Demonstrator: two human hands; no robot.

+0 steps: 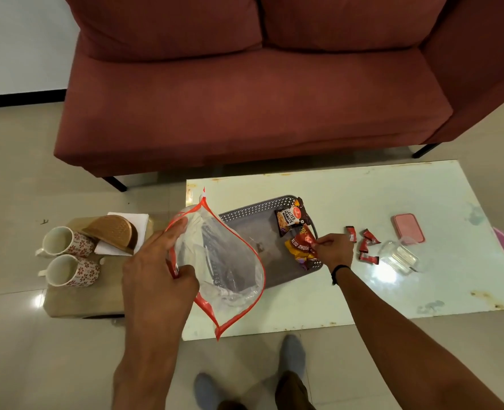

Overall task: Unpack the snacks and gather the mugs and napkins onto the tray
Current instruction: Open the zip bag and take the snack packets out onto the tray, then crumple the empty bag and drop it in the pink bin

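Head, L grip point(156, 270) pinching bag point(221, 261), R grip point(332, 250) pinching packet point(299, 247)

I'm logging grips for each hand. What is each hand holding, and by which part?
The left hand grips the clear plastic bag by its red-edged open rim. The right hand pinches the orange snack packet by its right edge, over the tray.

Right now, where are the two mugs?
In the head view the mugs stand on the low stool left of the table, beside the napkin holder, not yet on the tray.
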